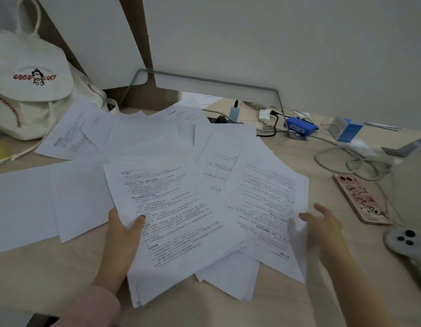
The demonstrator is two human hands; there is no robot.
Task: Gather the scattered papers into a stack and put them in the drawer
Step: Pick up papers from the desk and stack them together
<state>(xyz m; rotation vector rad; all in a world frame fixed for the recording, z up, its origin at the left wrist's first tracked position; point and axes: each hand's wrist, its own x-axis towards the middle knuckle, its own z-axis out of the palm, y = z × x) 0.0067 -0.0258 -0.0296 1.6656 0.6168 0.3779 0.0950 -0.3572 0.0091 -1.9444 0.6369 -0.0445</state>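
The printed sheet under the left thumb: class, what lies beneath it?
Beneath the printed sheet pinched by the left hand, more white papers fan out over the desk. How many lie underneath is hidden.

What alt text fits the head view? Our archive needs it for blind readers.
Left hand grips a loose sheaf of printed papers over a desk strewn with more sheets, while the right hand touches their right edge. A white bag sits left, a phone right.

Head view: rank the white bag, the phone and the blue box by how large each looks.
1. White bag, largest.
2. Phone.
3. Blue box, smallest; it lies farther from the camera than the phone, so this ranking is unsure.
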